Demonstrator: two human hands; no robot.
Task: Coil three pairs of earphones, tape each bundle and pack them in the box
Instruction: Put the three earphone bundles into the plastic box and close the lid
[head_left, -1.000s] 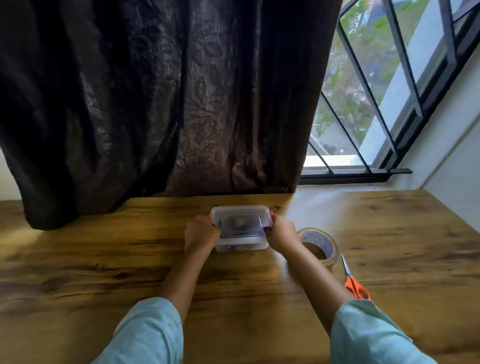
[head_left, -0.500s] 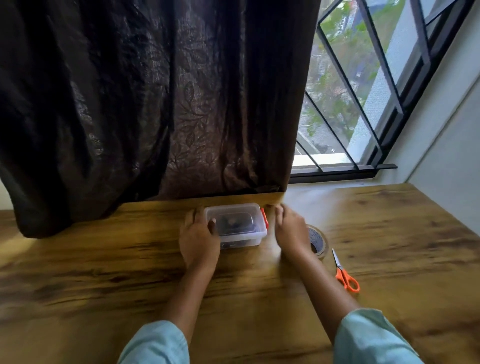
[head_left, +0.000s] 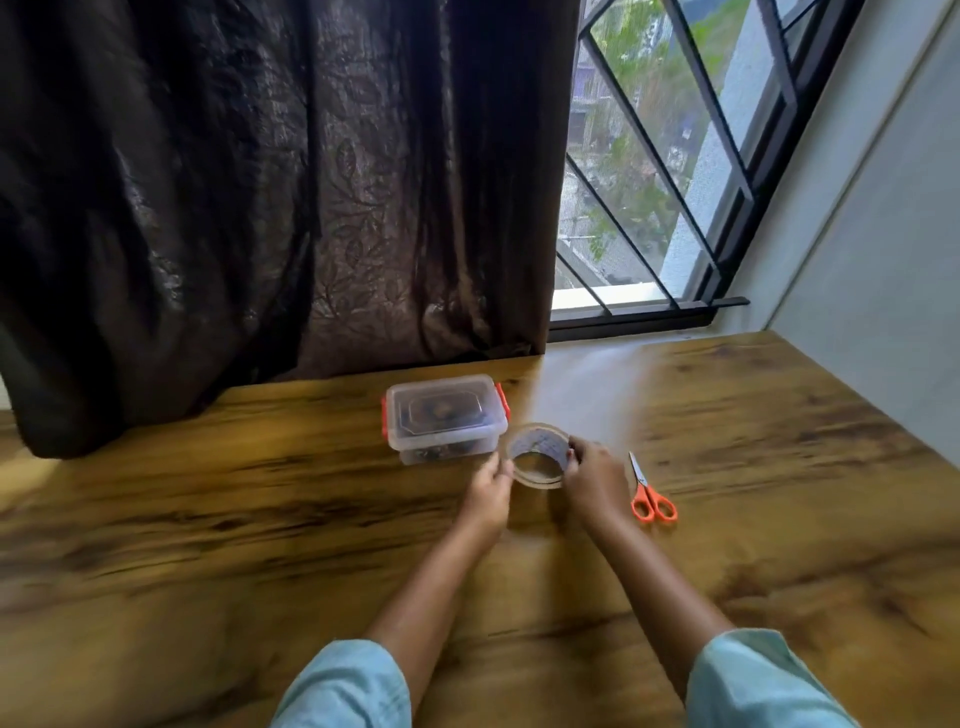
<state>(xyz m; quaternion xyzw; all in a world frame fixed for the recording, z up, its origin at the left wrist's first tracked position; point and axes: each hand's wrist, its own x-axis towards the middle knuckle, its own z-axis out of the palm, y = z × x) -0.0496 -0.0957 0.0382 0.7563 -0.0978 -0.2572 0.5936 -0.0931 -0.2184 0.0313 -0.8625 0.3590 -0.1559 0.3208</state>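
Leftmost, a dark patterned curtain (head_left: 260, 208) hung down to the far edge of the wooden table (head_left: 208, 545). Right of its hem, at the table's far middle, stood the clear plastic box (head_left: 415, 441). Its lid (head_left: 405, 400) was on, with orange clips (head_left: 502, 402) at both short ends; whether they were latched could not be told. Dark shapes showed through the lid, judged to be the earphones (head_left: 441, 413); their count was not readable.

Just beside the box's near-right corner, the left hand (head_left: 488, 496) pinched the left rim of the tape roll (head_left: 537, 457). The right hand (head_left: 595, 480) gripped the opposite rim, fingers curled onto it. The roll was tilted between the two hands, its opening turned toward the camera. Orange-handled scissors (head_left: 649, 493) lay flat on the table just right of the right hand, untouched. A barred window (head_left: 649, 156) filled the far right.

Handling, as judged:
- **Tape roll:** light and stiff on its core, with a smooth outer face. The free end was probably hard to find on such pale tape. It was best steadied by the rim in one hand while a fingernail of the other searched the face.
- **Box:** light, rigid and rather slippery. It was best taken by the short ends, at the clips.

Packing looked done or nearly so.
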